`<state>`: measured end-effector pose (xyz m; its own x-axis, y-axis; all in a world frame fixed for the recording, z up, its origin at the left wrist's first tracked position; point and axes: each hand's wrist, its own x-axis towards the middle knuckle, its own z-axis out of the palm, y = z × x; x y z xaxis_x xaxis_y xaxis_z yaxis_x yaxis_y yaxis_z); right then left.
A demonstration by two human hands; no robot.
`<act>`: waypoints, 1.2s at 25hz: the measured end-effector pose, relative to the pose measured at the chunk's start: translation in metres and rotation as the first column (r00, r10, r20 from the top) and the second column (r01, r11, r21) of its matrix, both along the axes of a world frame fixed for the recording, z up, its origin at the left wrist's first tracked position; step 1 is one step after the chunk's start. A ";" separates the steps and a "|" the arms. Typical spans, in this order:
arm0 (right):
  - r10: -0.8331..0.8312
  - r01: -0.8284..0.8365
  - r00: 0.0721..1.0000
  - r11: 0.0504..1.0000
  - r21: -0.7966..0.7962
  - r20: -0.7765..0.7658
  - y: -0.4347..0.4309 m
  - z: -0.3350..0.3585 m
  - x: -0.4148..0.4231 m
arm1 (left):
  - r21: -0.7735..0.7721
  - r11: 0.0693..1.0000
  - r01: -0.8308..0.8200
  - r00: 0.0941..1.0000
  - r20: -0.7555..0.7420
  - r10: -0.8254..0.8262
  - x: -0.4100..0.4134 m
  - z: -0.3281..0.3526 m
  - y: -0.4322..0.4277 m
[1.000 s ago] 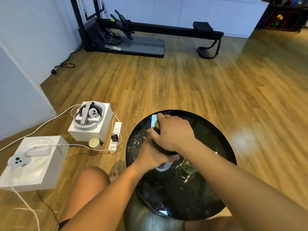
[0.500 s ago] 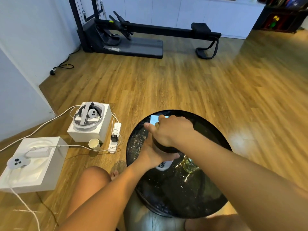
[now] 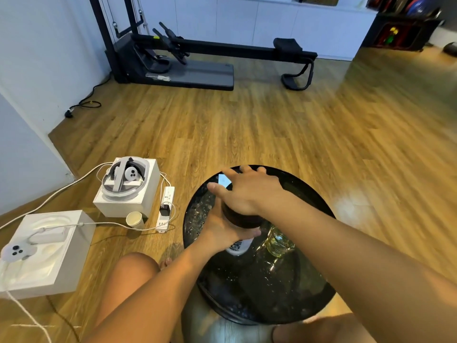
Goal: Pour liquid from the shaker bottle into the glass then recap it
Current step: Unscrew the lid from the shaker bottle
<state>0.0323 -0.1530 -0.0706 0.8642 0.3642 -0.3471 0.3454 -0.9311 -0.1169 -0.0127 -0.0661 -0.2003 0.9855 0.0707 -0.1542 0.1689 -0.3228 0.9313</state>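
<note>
Fingers (image 3: 243,170) of the right hand (image 3: 243,194) are splayed, palm on the black cap (image 3: 241,219), probably re-gripping for another tightening turn. Left hand (image 3: 222,229) wraps the shaker bottle (image 3: 238,246), steadying it at the round black table's (image 3: 319,300) centre. At the bottle's three o'clock stands the glass (image 3: 279,243), holding yellowish liquid.

Round black counter (image 3: 319,300) crowded at centre: shaker bottle (image 3: 238,246) upright, glass (image 3: 279,243) just right of it, near touching. Both forearms crossing the near half. Bare counter surface at far right rim and near edge. Open wood floor (image 3: 272,134) beyond and right. Left floor cluttered: two white boxes (image 3: 128,204), paper cup (image 3: 134,220), power strip (image 3: 166,209), trailing cables.
</note>
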 end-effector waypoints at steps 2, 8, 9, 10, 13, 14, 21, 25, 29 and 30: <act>-0.199 0.199 0.980 0.979 0.037 -0.011 0.009 -0.008 -0.006 | 0.009 1.000 0.011 1.000 -0.012 -0.011 0.000 -0.001 -0.001; 0.321 -0.338 0.913 0.941 0.027 0.253 -0.022 -0.016 -0.004 | -0.023 1.000 0.014 0.999 0.041 -0.013 0.000 -0.006 0.005; 0.358 -0.376 0.901 0.926 0.030 0.247 -0.025 -0.014 -0.001 | -0.012 1.000 0.004 1.000 0.031 -0.004 0.000 -0.005 0.006; 0.337 -0.353 0.917 0.934 0.044 0.211 -0.024 -0.012 0.000 | -0.009 1.000 0.003 1.000 0.016 -0.003 0.001 -0.004 0.005; -0.042 0.037 0.998 0.995 0.092 0.055 -0.008 -0.007 0.000 | -0.022 1.000 0.018 1.000 0.012 -0.018 0.003 0.000 0.002; -0.179 0.175 0.983 0.981 0.088 0.036 -0.001 -0.007 -0.001 | -0.028 0.999 0.018 1.000 0.015 -0.017 0.003 0.000 0.002; 0.102 -0.119 0.991 0.974 0.194 0.092 -0.017 -0.013 0.001 | 0.031 0.999 -0.017 1.000 0.026 0.016 0.001 -0.001 0.003; 0.240 -0.249 0.967 0.963 0.101 0.090 -0.023 -0.007 0.008 | 0.041 0.999 -0.028 0.997 0.072 0.025 -0.002 0.002 0.003; -0.102 0.124 0.969 0.989 -0.086 0.224 0.000 -0.014 -0.013 | 0.177 0.982 0.071 0.997 0.031 -0.077 0.000 0.005 0.001; -0.151 0.170 0.962 0.983 -0.064 0.227 0.005 -0.019 -0.020 | 0.176 0.981 0.086 0.994 0.044 -0.095 -0.001 0.011 -0.001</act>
<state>0.0124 -0.1476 -0.0894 0.9673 0.1928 -0.1646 0.1994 -0.9796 0.0240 -0.0137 -0.0669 -0.1895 0.9954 0.0021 -0.0958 0.0844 -0.4920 0.8665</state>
